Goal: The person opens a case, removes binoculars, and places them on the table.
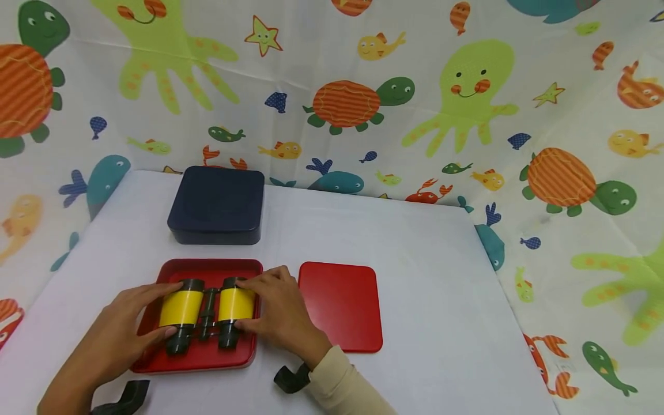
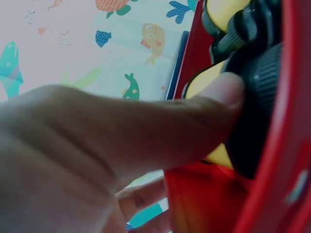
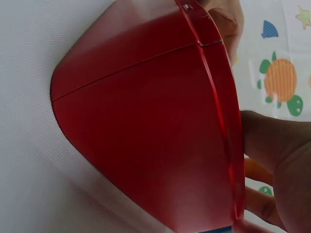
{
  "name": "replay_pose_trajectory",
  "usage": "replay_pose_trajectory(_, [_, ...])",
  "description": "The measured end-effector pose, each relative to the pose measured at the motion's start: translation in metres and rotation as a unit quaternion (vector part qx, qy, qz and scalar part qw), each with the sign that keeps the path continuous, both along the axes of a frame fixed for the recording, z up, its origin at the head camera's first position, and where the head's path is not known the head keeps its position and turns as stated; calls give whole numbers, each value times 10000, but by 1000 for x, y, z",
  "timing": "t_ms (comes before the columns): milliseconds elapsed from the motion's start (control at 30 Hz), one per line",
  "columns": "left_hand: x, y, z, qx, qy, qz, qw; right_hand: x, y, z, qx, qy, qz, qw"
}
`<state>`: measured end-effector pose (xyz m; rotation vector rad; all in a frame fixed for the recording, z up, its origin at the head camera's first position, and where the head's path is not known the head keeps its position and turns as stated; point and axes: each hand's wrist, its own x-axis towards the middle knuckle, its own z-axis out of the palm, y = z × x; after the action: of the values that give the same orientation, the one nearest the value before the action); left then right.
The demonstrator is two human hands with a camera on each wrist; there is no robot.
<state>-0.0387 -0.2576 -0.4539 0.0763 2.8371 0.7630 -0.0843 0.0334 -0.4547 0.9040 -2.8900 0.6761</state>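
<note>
— Where do we have the binoculars?

— In the red tray on the table. Our left hand curls around the left barrel, and our right hand wraps the right barrel.

— Beside it?

— A red lid; a dark box sits behind.

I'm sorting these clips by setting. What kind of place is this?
Probably a staged tabletop recording booth, not a home: a white-covered table walled by a sea-animal printed curtain, with only toy binoculars and boxes laid out.
</note>
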Motion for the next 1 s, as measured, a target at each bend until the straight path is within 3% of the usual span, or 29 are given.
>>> replay_pose_trajectory(567, [-13, 4, 5, -253, 347, -197, 9989, -15, -9, 5, 549, 29, -162, 9984])
replay_pose_trajectory(800, [-12, 3, 11, -236, 423, -147, 9987, -19, -9, 6, 365, -8, -137, 9992])
replay_pose_trajectory(1000, [-13, -2, 25, -230, 382, -121, 9989, -22, -5, 15, -9, 46, 53, 10000])
